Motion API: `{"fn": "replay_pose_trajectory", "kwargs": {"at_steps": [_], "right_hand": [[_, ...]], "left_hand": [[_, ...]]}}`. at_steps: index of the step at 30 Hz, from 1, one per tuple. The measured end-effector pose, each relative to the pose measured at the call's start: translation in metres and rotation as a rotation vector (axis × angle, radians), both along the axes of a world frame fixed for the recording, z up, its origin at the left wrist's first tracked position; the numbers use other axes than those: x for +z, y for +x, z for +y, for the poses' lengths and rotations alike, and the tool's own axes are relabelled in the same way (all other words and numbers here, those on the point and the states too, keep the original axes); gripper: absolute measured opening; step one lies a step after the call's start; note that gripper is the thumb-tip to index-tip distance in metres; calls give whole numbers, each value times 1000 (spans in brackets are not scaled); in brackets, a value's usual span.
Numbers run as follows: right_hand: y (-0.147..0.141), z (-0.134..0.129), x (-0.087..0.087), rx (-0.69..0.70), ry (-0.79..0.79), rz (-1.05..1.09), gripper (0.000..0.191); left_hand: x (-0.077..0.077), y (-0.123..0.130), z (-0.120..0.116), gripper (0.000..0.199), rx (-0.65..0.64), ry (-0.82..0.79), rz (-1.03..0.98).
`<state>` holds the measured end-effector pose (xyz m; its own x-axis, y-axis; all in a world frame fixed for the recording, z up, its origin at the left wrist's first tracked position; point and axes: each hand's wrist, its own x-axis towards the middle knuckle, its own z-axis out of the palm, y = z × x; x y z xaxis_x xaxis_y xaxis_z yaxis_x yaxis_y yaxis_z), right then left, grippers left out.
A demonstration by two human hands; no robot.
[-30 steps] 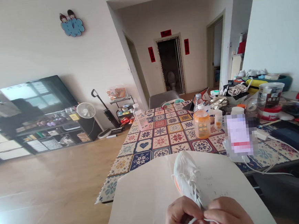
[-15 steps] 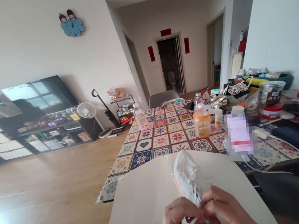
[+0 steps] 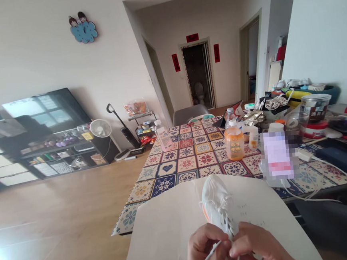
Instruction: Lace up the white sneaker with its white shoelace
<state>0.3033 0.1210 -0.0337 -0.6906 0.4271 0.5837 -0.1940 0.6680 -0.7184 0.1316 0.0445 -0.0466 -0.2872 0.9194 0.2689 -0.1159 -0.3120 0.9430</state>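
A white sneaker (image 3: 217,204), toe pointed away toward the far end of the table, is seen lying on a large sheet of pale paper (image 3: 166,234) spread over the near edge of a table covered in a patterned tile-print cloth (image 3: 176,162). The shoe is shown with a mesh-like white upper, a patch of orange at its left side near the sole, and loose white lacing criss-crossed up its middle. Its heel end is hidden behind the two hands at the bottom of the frame. A white lace end (image 3: 211,253) is pinched between the closed fingers of the left hand (image 3: 205,249), and the right hand (image 3: 257,247) is curled shut against the laces at the shoe's tongue, the two hands nearly touching. An orange drink bottle (image 3: 234,143) is seen standing well beyond the shoe on the cloth, with a clear water bottle (image 3: 163,136) farther left and a clutter of jars and containers at the right.
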Motion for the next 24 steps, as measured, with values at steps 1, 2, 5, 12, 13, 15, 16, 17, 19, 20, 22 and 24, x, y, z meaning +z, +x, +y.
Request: {"fn": "replay_pose_trajectory", "kwargs": {"at_steps": [1, 2, 5, 12, 13, 15, 16, 17, 19, 20, 22, 24], "right_hand": [[-1, 3, 2, -23, 70, 36, 12], [-2, 5, 3, -55, 115, 86, 14], [-2, 8, 0, -135, 77, 216, 19], [10, 28, -8, 147, -734, 508, 32], [15, 36, -10, 190, -815, 514, 35], [25, 50, -14, 270, -876, 448, 39], [30, 56, -16, 305, -867, 389, 43], [34, 60, -18, 334, -856, 327, 45], [39, 63, -18, 353, -776, 159, 51], [38, 63, -17, 338, -701, 62, 54], [34, 58, -12, 234, -498, -117, 57], [27, 53, -5, 81, -300, -239, 54]], "left_hand": [[-1, 0, 1, 29, 20, -5, 30], [-2, -1, 2, 30, 31, -7, 54], [-5, -2, 7, 32, 30, 16, 6], [9, -21, 18, 29, 16, 45, -653], [11, -28, 17, 29, 8, 33, -672], [13, -45, 13, 32, -3, 5, -581], [13, -53, 11, 35, -17, -30, -483], [12, -60, 8, 39, -39, -71, -363], [8, -70, 3, 46, -133, -166, -88], [6, -71, 1, 48, -187, -211, 44], [5, -68, -1, 47, -249, -302, 287], [8, -58, 0, 36, -236, -414, 503]]}}
